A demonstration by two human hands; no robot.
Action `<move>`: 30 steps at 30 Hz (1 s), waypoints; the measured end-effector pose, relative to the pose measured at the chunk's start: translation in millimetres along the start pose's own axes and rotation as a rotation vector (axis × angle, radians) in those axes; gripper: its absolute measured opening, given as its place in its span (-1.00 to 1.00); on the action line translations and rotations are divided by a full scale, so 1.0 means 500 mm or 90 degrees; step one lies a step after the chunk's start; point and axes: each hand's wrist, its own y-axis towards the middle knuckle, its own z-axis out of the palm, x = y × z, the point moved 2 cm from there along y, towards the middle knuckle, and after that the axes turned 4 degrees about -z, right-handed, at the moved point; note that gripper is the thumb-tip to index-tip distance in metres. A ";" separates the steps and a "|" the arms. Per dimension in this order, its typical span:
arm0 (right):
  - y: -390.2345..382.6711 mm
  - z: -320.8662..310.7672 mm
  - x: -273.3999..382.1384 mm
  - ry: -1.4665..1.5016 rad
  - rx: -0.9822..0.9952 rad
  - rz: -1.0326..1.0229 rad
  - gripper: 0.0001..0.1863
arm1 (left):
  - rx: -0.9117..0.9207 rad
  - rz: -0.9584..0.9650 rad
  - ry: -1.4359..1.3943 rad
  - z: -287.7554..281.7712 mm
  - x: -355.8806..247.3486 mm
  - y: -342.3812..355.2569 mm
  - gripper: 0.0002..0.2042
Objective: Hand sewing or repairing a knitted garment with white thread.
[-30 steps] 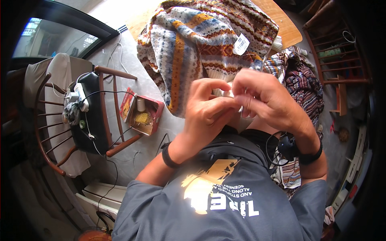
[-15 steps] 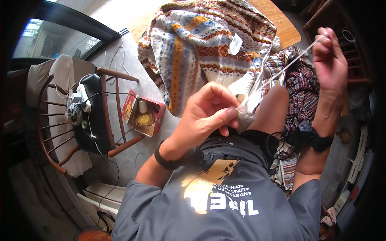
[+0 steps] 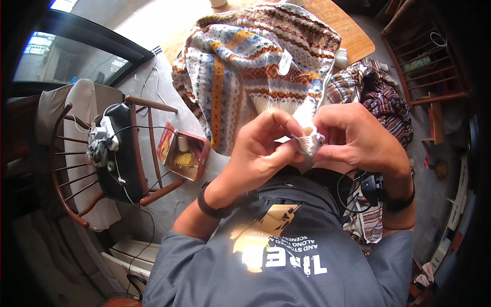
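A patterned knit sweater, with white, orange, blue and rust bands, drapes from the wooden table toward my lap. Its white ribbed edge is bunched up between my two hands. My left hand pinches that edge between thumb and fingers. Close against the other side, my right hand is closed with its thumb and forefinger at the same edge. Any needle or yarn end between the fingertips is too small or hidden to make out. A white paper tag hangs on the sweater.
More striped knitwear lies to my right. At left, a red box holds a thread spool and yellow yarn. A wooden chair carries a white power strip with cables. The wooden table stands ahead, a slatted wooden rack at far right.
My right hand has come down from the upper right, where it held a white strand pulled taut, to the white edge beside my left hand. The left hand keeps its pinch.
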 end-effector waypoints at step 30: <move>0.140 -0.046 -0.003 -0.499 -0.717 -0.364 -0.93 | 0.111 -0.193 -0.005 0.050 -0.001 0.061 -0.24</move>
